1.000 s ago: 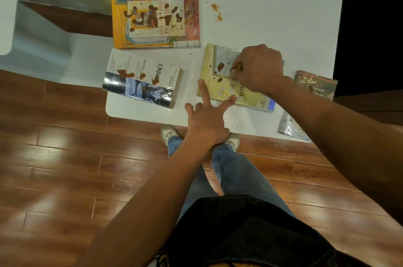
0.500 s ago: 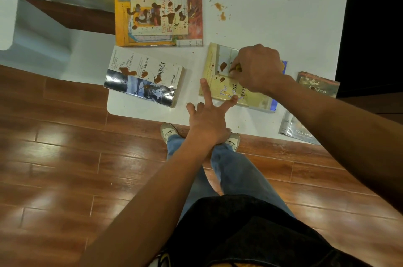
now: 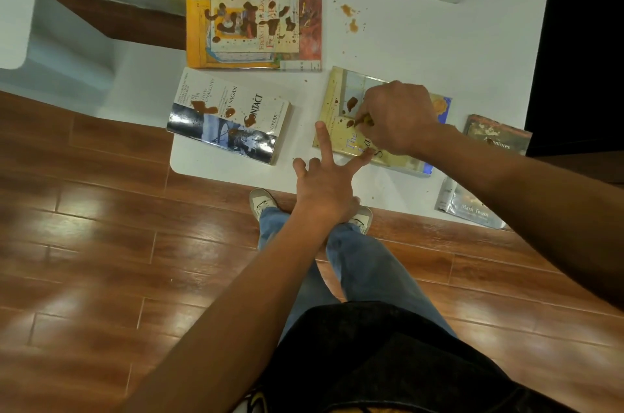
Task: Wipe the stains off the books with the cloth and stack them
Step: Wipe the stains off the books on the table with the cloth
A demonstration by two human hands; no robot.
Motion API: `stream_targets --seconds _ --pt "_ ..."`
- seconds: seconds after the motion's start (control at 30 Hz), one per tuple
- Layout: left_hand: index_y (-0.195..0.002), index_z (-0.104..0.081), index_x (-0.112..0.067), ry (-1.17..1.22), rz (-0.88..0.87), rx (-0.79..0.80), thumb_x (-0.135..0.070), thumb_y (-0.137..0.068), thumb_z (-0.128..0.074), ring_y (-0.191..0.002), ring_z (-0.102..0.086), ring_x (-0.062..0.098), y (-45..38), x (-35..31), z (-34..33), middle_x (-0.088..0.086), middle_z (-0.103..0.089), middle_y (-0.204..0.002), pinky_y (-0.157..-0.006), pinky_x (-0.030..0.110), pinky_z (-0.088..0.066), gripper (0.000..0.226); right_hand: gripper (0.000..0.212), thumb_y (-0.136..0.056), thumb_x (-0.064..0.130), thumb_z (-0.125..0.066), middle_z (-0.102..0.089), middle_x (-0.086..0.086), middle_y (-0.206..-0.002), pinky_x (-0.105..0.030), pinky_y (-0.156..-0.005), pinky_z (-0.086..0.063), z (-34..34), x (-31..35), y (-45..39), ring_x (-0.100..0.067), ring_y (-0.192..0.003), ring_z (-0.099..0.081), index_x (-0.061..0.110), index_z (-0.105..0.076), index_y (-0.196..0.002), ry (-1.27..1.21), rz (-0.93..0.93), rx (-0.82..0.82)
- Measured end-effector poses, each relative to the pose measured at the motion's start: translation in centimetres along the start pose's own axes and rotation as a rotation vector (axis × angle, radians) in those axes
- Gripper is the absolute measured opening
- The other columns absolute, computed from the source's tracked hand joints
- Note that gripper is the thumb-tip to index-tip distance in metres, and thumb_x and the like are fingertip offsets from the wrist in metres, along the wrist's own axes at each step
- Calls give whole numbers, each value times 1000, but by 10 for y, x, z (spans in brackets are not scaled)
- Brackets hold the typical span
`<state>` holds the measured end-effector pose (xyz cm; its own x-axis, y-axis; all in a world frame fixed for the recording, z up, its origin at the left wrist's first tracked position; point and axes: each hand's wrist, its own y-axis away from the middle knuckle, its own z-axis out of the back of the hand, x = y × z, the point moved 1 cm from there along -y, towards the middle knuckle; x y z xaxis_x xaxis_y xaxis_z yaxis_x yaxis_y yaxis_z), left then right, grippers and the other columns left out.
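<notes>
The paperback (image 3: 229, 115) at the counter's near left corner reads "CONTACT" and "SAGAN"; the book (image 3: 486, 169) at the near right edge reads "Mark Twain".

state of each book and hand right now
yellow book: stained, flat, being wiped
Contact book: stained, flat, untouched
large book: heavily stained, flat
Twain book: flat at table edge
left hand: fingers spread, bracing yellow book
right hand: curled, rubbing yellow book
</notes>
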<state>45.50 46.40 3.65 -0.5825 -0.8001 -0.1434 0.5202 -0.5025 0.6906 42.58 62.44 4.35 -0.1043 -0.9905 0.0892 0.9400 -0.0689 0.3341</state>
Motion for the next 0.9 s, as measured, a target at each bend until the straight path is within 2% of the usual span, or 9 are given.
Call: stream_targets --seconds 0.13,0.23,0.37,0.43,0.5,0.6,0.73,0.83,0.9 --pt "-153 1 -55 0 -2 10 -48 -95 -59 -132 -42 34 0 -2 3 27 42 -151 -114 54 -18 84 22 -87 35 -56 -71 2 -93 -32 -65 -49 -2 14 -8 -26 -84 -66 27 -74 -97 -29 -41 -9" --pt "-153 1 -55 8 -5 11 -47 -95 -59 -132 -42 34 0 -2 4 27 42 -152 -114 54 -18 84 21 -88 34 -59 -72 4 -97 -32 -67 -48 2 14 -3 -24 -89 -66 30 -76 -100 -96 -41 6" --pt "-152 4 -57 18 -9 20 -46 -95 -60 -128 -46 33 1 -2 4 28 44 -150 -112 53 -20 87 23 -84 45 -70 -70 10 -102 -30 -76 -49 15 -27 16 -14 -99 -62 34 -77 -103 -430 -242 34" --pt "-152 5 -57 25 -6 18 -45 -95 -61 -126 -48 33 1 -1 4 28 44 -149 -112 52 -21 88 31 -82 47 -75 -71 7 -101 -27 -82 -49 19 -51 28 -12 -96 -64 28 -76 -107 -617 -329 -6" --pt "-152 4 -57 36 -8 19 -44 -94 -61 -124 -49 33 2 -1 4 28 45 -149 -111 51 -21 88 39 -81 45 -78 -68 4 -102 -24 -81 -45 18 -69 39 -13 -95 -62 22 -71 -111 -697 -399 -31" --pt "-152 3 -58 41 -13 21 -43 -94 -60 -124 -49 33 3 -1 6 28 45 -149 -111 51 -21 87 45 -81 43 -78 -62 3 -108 -17 -73 -42 10 -81 50 -14 -96 -60 22 -62 -118 -719 -455 -53" --pt "-152 3 -58 39 -18 18 -43 -95 -59 -125 -49 33 4 -1 8 28 44 -150 -111 52 -21 85 43 -85 43 -75 -59 -4 -105 -7 -57 -39 -1 -78 58 -6 -78 -58 24 -57 -119 -779 -477 -145" --pt "-152 -1 -58 53 -21 -7 -43 -95 -59 -126 -48 33 6 0 8 27 40 -153 -112 52 -20 83 37 -88 37 -73 -64 -3 -105 -8 -65 -38 -5 -73 59 -12 -87 -58 21 -62 -120 -719 -440 -190" --pt "-151 -5 -58 100 -29 -42 -43 -95 -59 -128 -47 32 7 1 8 25 35 -156 -112 52 -19 80 33 -89 35 -71 -66 -4 -111 -2 -65 -33 -8 -73 57 -10 -93 -54 20 -66 -118 -693 -438 -196"
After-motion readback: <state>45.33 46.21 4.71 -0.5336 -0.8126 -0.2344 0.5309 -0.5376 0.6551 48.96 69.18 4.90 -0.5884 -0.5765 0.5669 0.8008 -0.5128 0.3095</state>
